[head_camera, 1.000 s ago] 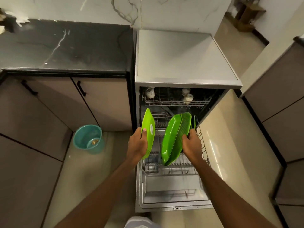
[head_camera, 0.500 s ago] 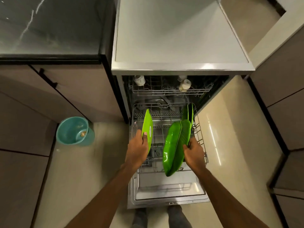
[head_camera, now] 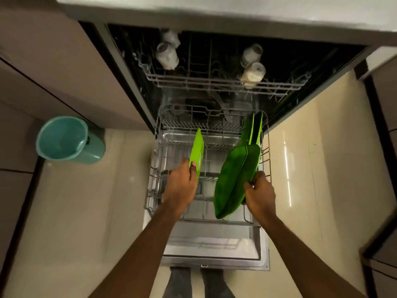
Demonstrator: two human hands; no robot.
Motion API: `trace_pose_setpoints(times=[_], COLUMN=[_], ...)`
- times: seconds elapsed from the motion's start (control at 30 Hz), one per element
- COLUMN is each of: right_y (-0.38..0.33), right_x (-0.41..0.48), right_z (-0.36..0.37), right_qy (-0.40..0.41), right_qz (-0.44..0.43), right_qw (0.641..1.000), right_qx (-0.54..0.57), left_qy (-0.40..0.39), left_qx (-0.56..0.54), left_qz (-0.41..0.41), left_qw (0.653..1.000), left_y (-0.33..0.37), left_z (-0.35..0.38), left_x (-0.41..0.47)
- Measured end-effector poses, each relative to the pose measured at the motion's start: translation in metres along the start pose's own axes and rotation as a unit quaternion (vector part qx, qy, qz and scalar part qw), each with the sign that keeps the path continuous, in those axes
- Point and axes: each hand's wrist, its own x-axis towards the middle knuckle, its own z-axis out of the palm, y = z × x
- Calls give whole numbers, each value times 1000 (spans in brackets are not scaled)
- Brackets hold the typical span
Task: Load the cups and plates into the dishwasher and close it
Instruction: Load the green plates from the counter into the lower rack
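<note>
My left grip (head_camera: pixel 180 186) pinches one light-green plate (head_camera: pixel 198 153) edge-up over the lower rack (head_camera: pixel 155 168), long axis up-frame; right grip (head_camera: pixel 260 194) clasps stacked dark-green plates (head_camera: pixel 234 179) alongside.

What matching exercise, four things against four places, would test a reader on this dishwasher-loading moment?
Things:
1. light green plate
2. dark green plates
3. white cups
4. teal bucket

Places:
A. in the upper rack
B. on the floor, left of the dishwasher
C. gripped by the right hand
D. gripped by the left hand

Pairs: 1-D, 2-C, 3-A, 4-B
</note>
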Motion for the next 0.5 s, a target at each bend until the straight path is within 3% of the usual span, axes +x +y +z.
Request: trace_pose_setpoints(times=[0.2, 0.5], right_y=[36, 24], right_x=[50, 133], right_z=[25, 33], right_qy=[12, 50], right_qz=[-15, -44], right_qw=[999, 998], right_qx=[-35, -10], left_qy=[-14, -46], left_qx=[-1, -28], left_qz=[-13, 15], left_qw=[1000, 998], left_y=[-22, -49], left_z=[57, 92], left_x=[26, 50])
